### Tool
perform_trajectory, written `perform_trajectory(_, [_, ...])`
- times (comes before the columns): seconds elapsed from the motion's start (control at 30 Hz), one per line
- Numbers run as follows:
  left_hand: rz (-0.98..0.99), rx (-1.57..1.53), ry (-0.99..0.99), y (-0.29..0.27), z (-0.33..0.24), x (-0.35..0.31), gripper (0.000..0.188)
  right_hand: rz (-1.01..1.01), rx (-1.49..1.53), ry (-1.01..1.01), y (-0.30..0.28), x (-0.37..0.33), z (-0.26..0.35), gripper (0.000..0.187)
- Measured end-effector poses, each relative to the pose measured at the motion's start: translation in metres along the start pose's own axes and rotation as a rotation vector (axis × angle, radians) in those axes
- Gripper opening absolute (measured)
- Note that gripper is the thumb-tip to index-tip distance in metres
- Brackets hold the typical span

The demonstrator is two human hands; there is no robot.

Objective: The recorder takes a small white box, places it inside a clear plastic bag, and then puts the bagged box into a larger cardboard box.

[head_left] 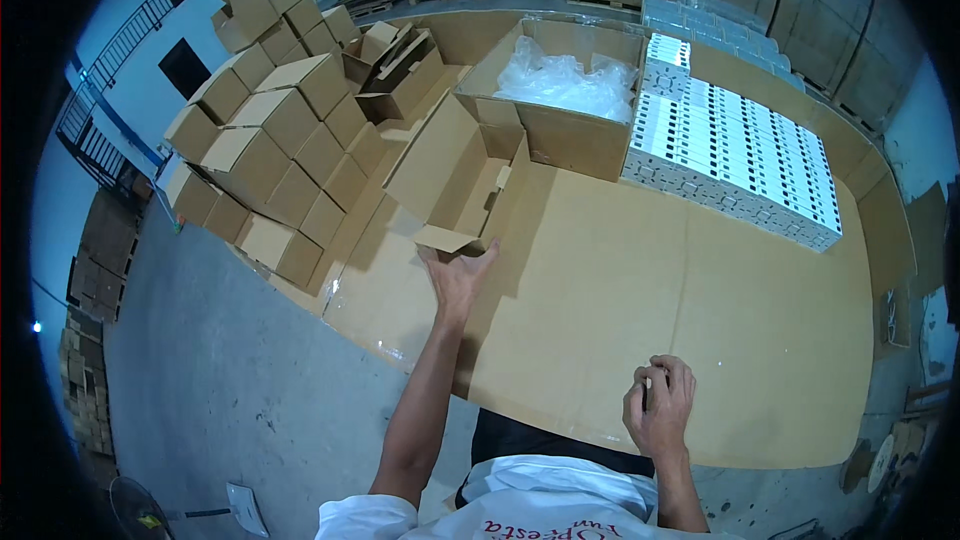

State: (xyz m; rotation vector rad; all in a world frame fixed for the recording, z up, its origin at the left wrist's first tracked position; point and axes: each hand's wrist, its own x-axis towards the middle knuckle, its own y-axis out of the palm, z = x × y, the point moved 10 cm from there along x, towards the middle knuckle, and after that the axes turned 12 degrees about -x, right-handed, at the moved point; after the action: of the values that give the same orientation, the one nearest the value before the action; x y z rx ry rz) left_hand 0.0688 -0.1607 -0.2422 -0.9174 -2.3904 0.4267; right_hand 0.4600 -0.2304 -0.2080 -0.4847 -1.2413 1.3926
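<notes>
My left hand (460, 280) grips the near end of an open brown cardboard box (432, 162), its thumb and fingers wrapped round the lower edge. The box stands on the cardboard-covered table (590, 280) with its flaps spread. I see no goods inside it. My right hand (660, 405) is curled over the near part of the table, well apart from the box. Something small and dark shows between its fingers, too little to name.
Closed brown cartons (285, 130) are stacked on the left, beside some opened ones (405, 65). Behind my box stands a large carton (575, 140) holding clear plastic bags (560, 75). Rows of small white patterned boxes (735, 165) fill the back right.
</notes>
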Motion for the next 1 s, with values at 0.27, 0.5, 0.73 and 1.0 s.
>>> perform_trajectory(0.27, [0.001,-0.119,0.072,0.037,0.003,0.019,0.086,-0.046,-0.034,-0.017,-0.009,0.007,-0.018,0.023])
perform_trajectory(0.5, [0.004,0.070,0.122,0.041,-0.029,-0.014,0.081,-0.058,-0.038,0.016,-0.011,0.026,-0.045,0.020])
perform_trajectory(0.73, [0.604,0.063,0.281,0.116,-0.147,-0.116,0.055,0.016,0.058,0.023,-0.012,0.075,-0.067,0.026])
perform_trajectory(1.0, [0.746,-0.047,0.405,0.161,-0.181,-0.120,0.043,-0.316,-0.006,-0.290,-0.025,0.323,-0.123,0.031])
